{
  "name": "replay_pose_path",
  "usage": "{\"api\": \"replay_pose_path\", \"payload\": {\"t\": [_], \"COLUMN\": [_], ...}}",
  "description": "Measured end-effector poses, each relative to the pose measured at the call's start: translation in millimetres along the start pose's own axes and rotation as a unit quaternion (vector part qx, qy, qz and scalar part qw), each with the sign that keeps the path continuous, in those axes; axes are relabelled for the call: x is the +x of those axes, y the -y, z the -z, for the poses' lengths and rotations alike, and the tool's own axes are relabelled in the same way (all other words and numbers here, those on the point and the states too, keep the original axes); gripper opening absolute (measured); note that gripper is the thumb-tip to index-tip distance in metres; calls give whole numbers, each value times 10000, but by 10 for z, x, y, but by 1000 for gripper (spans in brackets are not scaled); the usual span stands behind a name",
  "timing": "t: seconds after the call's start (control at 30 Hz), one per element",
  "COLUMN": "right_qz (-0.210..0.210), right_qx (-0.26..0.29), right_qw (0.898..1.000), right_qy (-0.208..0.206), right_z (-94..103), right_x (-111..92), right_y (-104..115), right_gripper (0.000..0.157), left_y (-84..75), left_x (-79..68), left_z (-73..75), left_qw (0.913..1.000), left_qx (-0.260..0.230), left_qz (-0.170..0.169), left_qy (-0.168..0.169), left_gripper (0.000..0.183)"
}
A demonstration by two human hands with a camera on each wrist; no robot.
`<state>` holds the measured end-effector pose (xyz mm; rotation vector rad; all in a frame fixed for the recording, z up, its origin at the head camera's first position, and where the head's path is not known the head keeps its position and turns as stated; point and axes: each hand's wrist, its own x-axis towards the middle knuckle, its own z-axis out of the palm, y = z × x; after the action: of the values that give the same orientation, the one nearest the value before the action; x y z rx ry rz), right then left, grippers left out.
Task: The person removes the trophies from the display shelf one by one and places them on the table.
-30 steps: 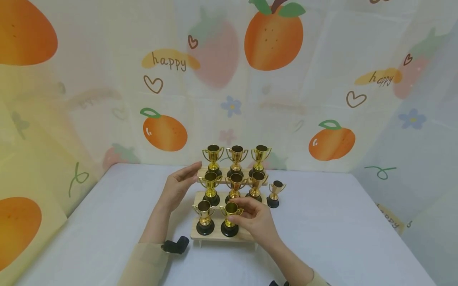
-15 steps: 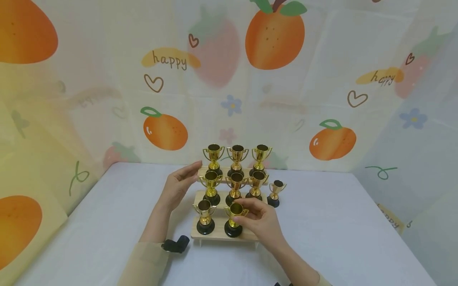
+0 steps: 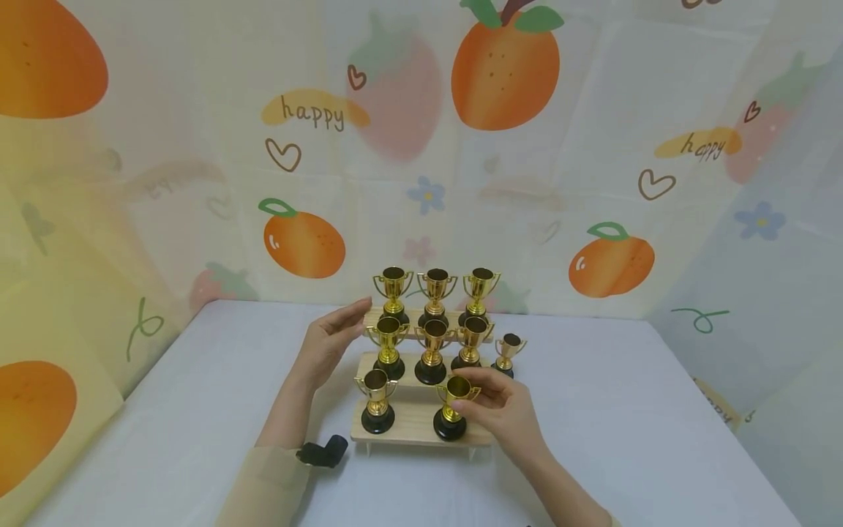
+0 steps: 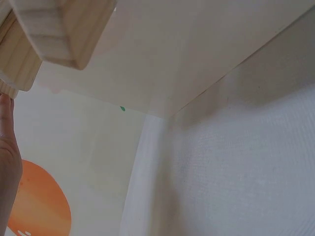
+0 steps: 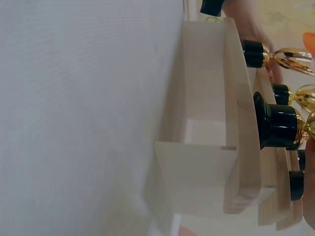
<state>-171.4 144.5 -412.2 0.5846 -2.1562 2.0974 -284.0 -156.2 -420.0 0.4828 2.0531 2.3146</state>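
Observation:
A small gold trophy (image 3: 451, 424) with a black base stands at the right part of the front step of a wooden three-step stand (image 3: 411, 421). My right hand (image 3: 510, 413) pinches this trophy by its cup between thumb and fingers. In the right wrist view the black base (image 5: 280, 126) looks to be at the step's surface. My left hand (image 3: 327, 342), fingers extended, rests by the left end of the upper step; in the left wrist view its fingertips touch a wooden board end (image 4: 9, 89). Another gold trophy (image 3: 377, 402) stands at the front step's left.
Three trophies stand on the top step, among them a middle one (image 3: 436, 293). Three more fill the middle step, including a left one (image 3: 388, 344). A smaller trophy (image 3: 508, 355) stands on the white tablecloth (image 3: 612, 410), right of the stand. Fruit-printed cloth (image 3: 421, 219) hangs behind.
My right hand has shifted the pinched trophy rightward along the front step, from near the middle to the right part. The left hand has stayed in place.

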Motion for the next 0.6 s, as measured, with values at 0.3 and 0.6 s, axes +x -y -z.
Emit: {"api": "replay_pose_path", "payload": {"t": [0.3, 0.6], "right_qz": [22, 266], "right_qx": [-199, -315], "right_qw": [9998, 9986], "right_qy": [-60, -337], "right_z": [173, 387], "right_x": [-53, -88], "right_y": [-1, 20], "right_gripper": [41, 39], "left_y": [3, -1], "left_x": [-9, -8], "left_z": [10, 1], "left_qw": [10000, 9999], "left_qx": [72, 119], "left_qz": [14, 25], "left_qy": [-42, -12], "left_gripper": [54, 54]}}
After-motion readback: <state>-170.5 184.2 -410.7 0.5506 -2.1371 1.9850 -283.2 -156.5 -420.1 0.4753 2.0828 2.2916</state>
